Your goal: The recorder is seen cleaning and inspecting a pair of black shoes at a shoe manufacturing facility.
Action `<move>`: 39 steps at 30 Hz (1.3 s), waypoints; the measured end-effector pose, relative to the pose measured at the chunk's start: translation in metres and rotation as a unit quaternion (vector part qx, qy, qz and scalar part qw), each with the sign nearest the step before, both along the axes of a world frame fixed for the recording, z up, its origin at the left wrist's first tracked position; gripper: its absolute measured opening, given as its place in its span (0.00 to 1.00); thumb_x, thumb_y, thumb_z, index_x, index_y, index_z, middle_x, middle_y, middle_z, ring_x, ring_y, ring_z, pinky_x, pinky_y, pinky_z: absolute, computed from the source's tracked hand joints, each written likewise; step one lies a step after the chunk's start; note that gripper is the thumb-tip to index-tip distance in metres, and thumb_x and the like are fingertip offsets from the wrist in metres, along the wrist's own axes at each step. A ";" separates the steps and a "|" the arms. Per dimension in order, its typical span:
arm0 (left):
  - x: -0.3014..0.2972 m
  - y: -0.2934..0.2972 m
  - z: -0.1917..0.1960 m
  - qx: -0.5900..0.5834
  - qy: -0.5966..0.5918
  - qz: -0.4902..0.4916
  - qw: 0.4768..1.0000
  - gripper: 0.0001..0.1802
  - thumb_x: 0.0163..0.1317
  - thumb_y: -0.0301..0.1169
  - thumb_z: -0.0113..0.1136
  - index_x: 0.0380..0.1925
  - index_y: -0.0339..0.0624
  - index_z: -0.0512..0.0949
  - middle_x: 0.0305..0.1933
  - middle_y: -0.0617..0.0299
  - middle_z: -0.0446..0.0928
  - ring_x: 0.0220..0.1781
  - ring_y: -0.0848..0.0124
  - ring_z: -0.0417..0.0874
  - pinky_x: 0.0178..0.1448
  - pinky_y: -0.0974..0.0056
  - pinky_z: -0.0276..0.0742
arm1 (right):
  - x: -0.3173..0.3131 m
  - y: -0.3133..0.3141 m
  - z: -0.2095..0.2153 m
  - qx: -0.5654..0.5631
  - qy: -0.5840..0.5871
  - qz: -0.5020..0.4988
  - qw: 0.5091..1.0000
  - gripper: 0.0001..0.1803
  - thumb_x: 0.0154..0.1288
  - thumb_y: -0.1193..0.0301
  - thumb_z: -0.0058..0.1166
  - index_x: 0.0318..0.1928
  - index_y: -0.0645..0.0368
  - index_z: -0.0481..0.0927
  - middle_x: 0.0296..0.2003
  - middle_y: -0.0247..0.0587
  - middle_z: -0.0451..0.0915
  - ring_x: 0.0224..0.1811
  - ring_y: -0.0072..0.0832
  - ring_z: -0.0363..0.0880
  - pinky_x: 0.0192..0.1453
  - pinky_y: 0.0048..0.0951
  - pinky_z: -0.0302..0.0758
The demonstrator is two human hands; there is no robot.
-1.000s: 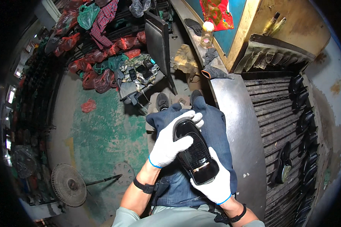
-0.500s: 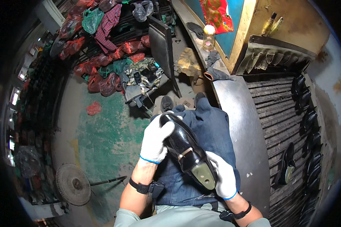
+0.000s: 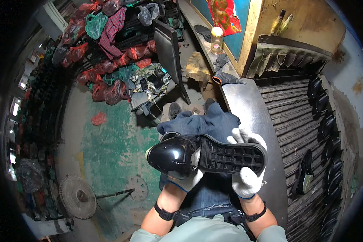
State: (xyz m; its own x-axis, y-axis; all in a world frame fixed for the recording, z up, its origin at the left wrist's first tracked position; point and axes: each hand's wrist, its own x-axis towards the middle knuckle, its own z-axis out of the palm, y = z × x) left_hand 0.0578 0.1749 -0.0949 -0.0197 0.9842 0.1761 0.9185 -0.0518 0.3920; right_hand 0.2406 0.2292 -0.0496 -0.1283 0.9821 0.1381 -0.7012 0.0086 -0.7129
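shoe point(image 3: 207, 155) held sideways btwn left hand point(image 3: 186, 177) & right hand point(image 3: 248, 177)

Red plastic bags point(image 3: 109, 76) heaped at upper left; a red-and-gold hanging point(image 3: 224, 16) on the blue wall panel

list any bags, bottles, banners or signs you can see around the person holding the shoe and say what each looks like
Red banner: hangs on the blue panel, top centre, with yellow figures.
Plastic bottle: stands on the ledge below the banner, clear, pale cap.
Red bags: heaped on the floor, upper left.
Green bag: atop the pile, far upper left.
Grey bag: top centre, knotted.
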 end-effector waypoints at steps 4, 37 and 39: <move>0.018 -0.017 0.003 -0.065 -0.310 0.146 0.937 0.21 0.77 0.31 0.63 0.68 0.45 0.83 0.73 0.53 0.83 0.73 0.56 0.84 0.78 0.52 0.78 | -0.005 0.013 -0.014 0.109 -0.149 0.024 0.983 0.38 0.67 0.64 0.74 0.70 0.69 0.72 0.63 0.54 0.81 0.65 0.40 0.83 0.73 0.41 0.79; 0.053 0.049 0.033 0.263 -0.310 0.087 0.909 0.30 0.87 0.47 0.47 0.47 0.29 0.88 0.46 0.45 0.91 0.45 0.56 0.94 0.54 0.56 0.88 | -0.008 0.021 -0.015 0.124 -0.327 -0.093 0.932 0.34 0.89 0.47 0.42 0.58 0.72 0.83 0.56 0.56 0.87 0.60 0.42 0.86 0.70 0.42 0.79; 0.056 0.040 0.026 0.276 -0.339 0.081 0.896 0.15 0.77 0.31 0.56 0.46 0.33 0.89 0.48 0.46 0.91 0.48 0.51 0.92 0.55 0.51 0.88 | -0.005 0.017 -0.017 0.120 -0.321 -0.083 0.936 0.33 0.88 0.50 0.45 0.59 0.74 0.84 0.56 0.59 0.86 0.61 0.44 0.86 0.68 0.44 0.80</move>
